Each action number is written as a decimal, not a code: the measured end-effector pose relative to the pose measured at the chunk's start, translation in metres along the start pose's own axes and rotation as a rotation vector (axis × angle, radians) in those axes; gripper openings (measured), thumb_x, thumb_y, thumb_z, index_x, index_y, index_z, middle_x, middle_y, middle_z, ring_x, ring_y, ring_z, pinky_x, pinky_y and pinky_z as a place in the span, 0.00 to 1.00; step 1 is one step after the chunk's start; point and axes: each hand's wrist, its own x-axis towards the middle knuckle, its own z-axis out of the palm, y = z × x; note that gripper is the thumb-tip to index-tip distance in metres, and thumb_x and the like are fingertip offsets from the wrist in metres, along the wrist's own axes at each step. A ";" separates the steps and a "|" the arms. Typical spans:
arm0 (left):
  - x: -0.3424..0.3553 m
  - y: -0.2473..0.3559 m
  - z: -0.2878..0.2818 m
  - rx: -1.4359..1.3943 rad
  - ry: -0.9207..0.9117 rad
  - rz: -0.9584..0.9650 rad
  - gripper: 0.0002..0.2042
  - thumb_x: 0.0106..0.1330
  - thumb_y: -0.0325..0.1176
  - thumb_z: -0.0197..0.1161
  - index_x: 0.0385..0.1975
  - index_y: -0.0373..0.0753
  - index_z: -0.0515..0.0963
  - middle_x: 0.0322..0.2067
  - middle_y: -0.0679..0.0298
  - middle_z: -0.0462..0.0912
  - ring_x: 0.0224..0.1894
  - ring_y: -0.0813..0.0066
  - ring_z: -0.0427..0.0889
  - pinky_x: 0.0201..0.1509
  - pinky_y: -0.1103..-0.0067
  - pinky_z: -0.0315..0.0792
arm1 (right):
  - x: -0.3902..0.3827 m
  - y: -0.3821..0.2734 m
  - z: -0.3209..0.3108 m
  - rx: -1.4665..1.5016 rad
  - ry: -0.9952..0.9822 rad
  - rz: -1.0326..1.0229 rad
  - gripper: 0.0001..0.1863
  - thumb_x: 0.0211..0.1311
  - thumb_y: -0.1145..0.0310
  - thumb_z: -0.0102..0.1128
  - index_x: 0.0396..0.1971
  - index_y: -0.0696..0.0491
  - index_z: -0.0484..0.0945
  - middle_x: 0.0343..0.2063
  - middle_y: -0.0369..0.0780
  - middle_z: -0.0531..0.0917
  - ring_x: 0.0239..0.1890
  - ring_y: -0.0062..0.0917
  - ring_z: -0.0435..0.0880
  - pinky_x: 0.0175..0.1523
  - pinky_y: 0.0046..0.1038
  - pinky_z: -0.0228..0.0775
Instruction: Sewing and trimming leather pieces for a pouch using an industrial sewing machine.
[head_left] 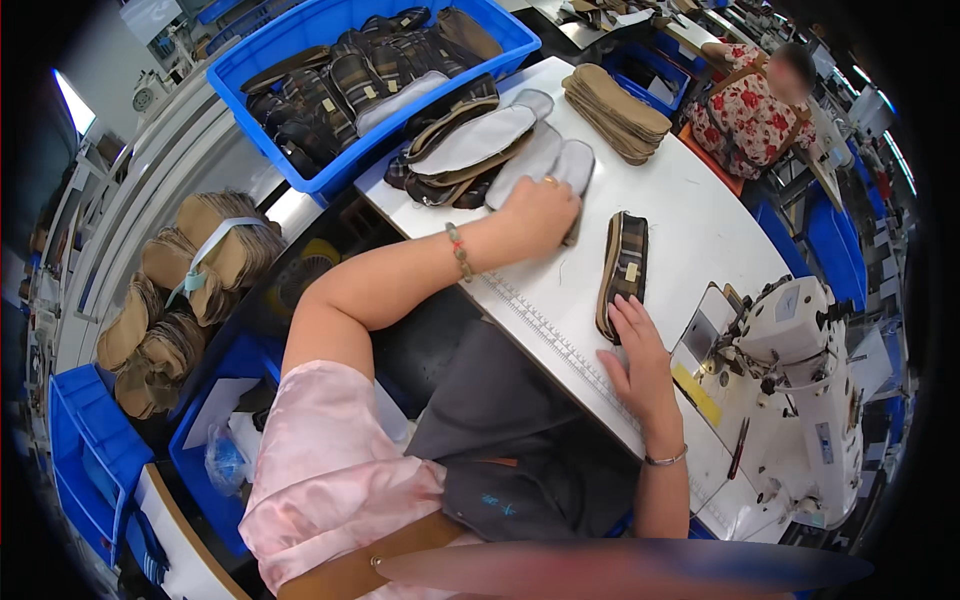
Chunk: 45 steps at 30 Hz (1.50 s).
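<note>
My left hand (540, 216) reaches across the white table (700, 215) with curled fingers. It is closed at the edge of a light grey insole (573, 168); the fingertips are hidden below the knuckles. Beside it lies a pile of plaid slippers with pale insoles (475, 140). My right hand (640, 350) is open, its fingers stretched out and touching the near end of a dark plaid slipper (627, 255) with a small light label. That slipper lies lengthwise on the table.
A blue bin (325, 185) full of plaid slippers stands at the table's far left. Stacked brown soles (615, 110) lie behind my hands. On the right are a white sewing machine (800, 340) and dark scissors (739, 447). Tied sole bundles (215, 245) stand left; another person (750, 115) sits far right.
</note>
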 end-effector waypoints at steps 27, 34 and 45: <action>-0.030 -0.166 -0.084 0.382 0.584 -0.426 0.01 0.61 0.27 0.59 0.29 0.41 0.78 0.32 0.61 0.85 0.39 0.59 0.84 0.37 0.64 0.80 | 0.003 0.004 0.004 -0.052 0.080 -0.044 0.22 0.61 0.69 0.64 0.55 0.58 0.78 0.59 0.46 0.78 0.63 0.42 0.75 0.66 0.39 0.67; -0.024 -0.099 -0.023 0.222 0.102 -0.266 0.18 0.67 0.51 0.62 0.31 0.41 0.84 0.34 0.59 0.85 0.41 0.61 0.85 0.44 0.66 0.75 | 0.000 0.006 0.006 -0.052 0.050 -0.034 0.23 0.60 0.71 0.64 0.56 0.59 0.77 0.60 0.46 0.78 0.65 0.44 0.73 0.68 0.39 0.65; 0.001 -0.222 -0.053 -0.339 0.155 -0.862 0.20 0.69 0.47 0.59 0.48 0.37 0.82 0.48 0.51 0.84 0.51 0.50 0.83 0.53 0.60 0.77 | 0.002 -0.002 0.008 -0.121 0.053 -0.041 0.24 0.58 0.73 0.62 0.56 0.58 0.77 0.59 0.47 0.78 0.64 0.45 0.74 0.68 0.41 0.65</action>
